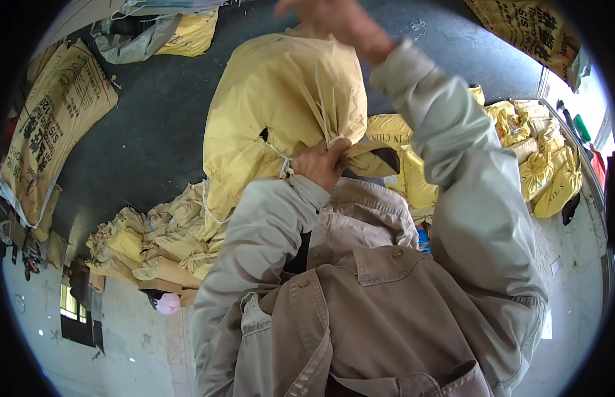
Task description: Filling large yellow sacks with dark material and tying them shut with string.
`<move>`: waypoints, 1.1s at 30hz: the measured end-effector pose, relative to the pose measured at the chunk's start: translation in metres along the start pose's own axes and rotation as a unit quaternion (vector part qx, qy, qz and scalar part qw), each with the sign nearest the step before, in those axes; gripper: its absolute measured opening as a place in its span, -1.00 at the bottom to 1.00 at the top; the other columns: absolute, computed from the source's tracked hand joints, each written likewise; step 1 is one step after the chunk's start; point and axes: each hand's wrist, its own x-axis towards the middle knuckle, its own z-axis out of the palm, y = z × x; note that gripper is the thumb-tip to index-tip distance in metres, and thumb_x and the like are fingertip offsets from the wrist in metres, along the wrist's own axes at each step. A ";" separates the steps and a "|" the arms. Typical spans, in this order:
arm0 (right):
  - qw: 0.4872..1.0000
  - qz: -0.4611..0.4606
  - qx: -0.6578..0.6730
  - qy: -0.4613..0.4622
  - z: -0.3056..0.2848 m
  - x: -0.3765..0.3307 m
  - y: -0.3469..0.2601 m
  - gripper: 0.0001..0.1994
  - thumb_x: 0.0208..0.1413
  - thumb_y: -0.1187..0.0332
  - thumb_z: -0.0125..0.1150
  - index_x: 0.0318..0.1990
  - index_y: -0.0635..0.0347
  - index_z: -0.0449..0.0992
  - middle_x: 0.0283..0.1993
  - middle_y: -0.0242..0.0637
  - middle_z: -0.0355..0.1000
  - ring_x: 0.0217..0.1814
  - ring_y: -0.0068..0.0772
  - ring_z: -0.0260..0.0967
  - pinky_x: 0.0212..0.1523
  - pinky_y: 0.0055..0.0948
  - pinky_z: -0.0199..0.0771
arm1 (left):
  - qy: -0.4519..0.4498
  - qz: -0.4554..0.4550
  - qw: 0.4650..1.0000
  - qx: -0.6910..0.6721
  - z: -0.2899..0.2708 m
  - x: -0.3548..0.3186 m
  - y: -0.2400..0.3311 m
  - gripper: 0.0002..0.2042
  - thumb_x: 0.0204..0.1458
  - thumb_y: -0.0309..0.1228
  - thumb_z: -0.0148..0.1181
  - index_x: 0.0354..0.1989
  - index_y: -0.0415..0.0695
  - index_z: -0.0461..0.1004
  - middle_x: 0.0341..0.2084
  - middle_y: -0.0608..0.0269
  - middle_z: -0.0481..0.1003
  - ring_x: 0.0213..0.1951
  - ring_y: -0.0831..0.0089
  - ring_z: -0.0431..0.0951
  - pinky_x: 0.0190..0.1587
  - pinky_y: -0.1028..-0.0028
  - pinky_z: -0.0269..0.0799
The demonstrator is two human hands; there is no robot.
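A big, bulging yellow sack (261, 92) stands right in front of me, with a small dark hole in its near side. My left hand (319, 167) is closed round the gathered top of this sack, and a loose flap of the cloth sticks out to the right of the fist. White string (322, 109) runs up the sack from beside that hand. Stretched out over the sack's far side, my right hand (340, 26) is smeared by motion and partly cut off by the upper edge. Whether its fingers hold the string I cannot tell.
Crumpled yellow sacks (178, 228) lie piled at left, below a large printed sack (63, 119). More tied yellow bags (542, 165) sit along the right side. An opened grey and yellow sack (155, 36) lies on the dark floor (149, 119) at the far left.
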 end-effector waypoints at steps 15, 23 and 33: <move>0.893 0.423 -0.075 -0.138 0.016 -0.105 -0.114 -0.84 -0.04 0.33 0.09 -0.44 0.25 0.48 -0.58 -0.23 0.40 -0.61 -0.46 0.33 -0.60 -0.48 0.29 | 0.144 0.062 0.986 -0.053 0.009 0.000 -0.011 -0.61 -0.34 -0.51 0.14 -0.23 0.13 0.37 -0.61 0.20 0.33 -0.57 0.19 0.38 -0.53 0.26 0.31; 0.906 0.419 -0.051 -0.031 0.035 -0.099 -0.117 -0.80 -0.05 0.31 0.12 -0.48 0.29 0.44 -0.65 -0.27 0.32 -0.61 -0.46 0.31 -0.54 -0.46 0.27 | 0.075 0.029 0.997 0.001 0.011 -0.010 -0.008 -0.53 -0.42 -0.55 0.08 -0.18 0.05 0.39 -0.50 0.19 0.36 -0.42 0.19 0.39 -0.42 0.28 0.30; 0.822 0.439 0.354 -0.085 0.056 -0.089 -0.100 -0.74 0.07 0.24 0.00 -0.50 0.25 0.44 -0.65 -0.36 0.29 -0.47 -0.63 0.28 -0.45 -0.55 0.25 | 0.148 0.020 0.988 0.042 0.009 -0.013 0.000 -0.64 -0.35 -0.32 0.17 -0.24 0.23 0.43 -0.50 0.29 0.34 -0.44 0.33 0.36 -0.38 0.34 0.16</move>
